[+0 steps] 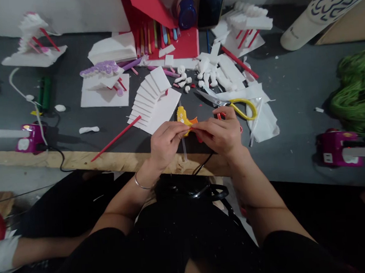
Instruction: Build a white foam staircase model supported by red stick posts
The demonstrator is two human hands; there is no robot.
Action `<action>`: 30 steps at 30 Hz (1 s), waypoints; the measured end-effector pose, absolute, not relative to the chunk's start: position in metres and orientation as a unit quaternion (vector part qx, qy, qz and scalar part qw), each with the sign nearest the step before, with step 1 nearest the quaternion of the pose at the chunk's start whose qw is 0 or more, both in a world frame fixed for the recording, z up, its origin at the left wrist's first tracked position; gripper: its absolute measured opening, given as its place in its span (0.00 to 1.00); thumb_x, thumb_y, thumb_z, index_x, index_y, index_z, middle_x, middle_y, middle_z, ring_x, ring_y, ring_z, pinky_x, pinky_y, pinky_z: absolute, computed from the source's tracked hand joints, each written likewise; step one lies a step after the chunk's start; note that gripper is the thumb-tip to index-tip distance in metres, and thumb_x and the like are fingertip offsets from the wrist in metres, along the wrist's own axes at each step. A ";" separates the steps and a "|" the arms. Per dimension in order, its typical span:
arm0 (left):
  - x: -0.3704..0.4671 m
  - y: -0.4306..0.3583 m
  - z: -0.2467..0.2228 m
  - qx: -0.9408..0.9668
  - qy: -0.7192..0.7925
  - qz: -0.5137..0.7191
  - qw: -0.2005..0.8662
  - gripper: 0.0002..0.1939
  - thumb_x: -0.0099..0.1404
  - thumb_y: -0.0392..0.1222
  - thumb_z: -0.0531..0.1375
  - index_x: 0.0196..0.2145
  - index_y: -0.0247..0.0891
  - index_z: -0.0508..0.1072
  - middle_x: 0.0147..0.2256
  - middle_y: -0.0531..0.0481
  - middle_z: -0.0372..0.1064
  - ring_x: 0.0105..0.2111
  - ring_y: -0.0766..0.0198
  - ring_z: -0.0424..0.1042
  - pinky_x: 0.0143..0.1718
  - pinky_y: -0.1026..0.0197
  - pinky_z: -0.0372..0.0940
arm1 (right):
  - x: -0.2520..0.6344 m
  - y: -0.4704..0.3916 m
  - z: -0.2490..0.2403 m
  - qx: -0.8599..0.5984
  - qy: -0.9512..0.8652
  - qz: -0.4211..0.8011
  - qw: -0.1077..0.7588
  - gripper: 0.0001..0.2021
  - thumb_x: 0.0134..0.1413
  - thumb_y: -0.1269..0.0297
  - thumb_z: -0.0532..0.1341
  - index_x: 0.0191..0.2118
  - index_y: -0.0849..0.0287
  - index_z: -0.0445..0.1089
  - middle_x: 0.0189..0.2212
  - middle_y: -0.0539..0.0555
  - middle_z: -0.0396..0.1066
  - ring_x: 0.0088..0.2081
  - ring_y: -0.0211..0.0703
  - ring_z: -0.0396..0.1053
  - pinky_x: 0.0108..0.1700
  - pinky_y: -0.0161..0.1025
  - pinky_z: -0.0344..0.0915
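My left hand [167, 142] and my right hand [221, 132] meet fingertip to fingertip above the table's near edge. Both are closed in a pinch; a small reddish bit shows between them, too covered to name. Just behind the fingertips lies a yellow glue gun [181, 114] with an orange trigger, partly hidden, and a clear glue stick [184, 148] pokes out toward me. Yellow-handled scissors [242, 109] lie open beyond my right hand, with red handle parts under it. Left of the glue gun, a fan of white foam strips [146, 97] rests on a white board [168, 108].
A red stick [116, 138] lies at left. White scraps [207, 67] and clay-like lumps [181, 77] spread behind. Small models [105, 81] stand around. Purple power blocks [31, 139] sit at both sides; green yarn [357, 90] and a tumbler [314, 19] are right. Another person's arm [50, 247] is lower left.
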State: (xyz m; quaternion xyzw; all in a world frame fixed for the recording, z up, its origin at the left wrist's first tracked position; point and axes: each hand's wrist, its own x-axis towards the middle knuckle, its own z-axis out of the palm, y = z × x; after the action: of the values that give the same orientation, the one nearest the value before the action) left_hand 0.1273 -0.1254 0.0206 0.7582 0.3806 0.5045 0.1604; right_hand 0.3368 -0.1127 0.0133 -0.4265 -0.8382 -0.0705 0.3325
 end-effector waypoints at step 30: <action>0.131 -0.128 0.020 0.794 0.371 0.473 0.091 0.08 0.78 0.34 0.59 0.49 0.37 0.79 0.43 0.46 0.84 0.43 0.65 0.83 0.45 0.62 0.79 | 0.335 -0.114 0.017 -0.379 -0.820 -0.041 0.427 0.06 0.67 0.69 0.65 0.38 0.51 0.78 0.24 0.42 0.78 0.23 0.37 0.65 0.48 0.44 0.67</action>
State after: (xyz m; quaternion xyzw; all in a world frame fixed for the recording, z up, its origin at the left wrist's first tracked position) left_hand 0.1310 -0.1278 0.0200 0.7937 0.3712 0.4733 0.0909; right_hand 0.3345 -0.1143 0.0173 -0.3787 -0.8202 -0.0415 0.4268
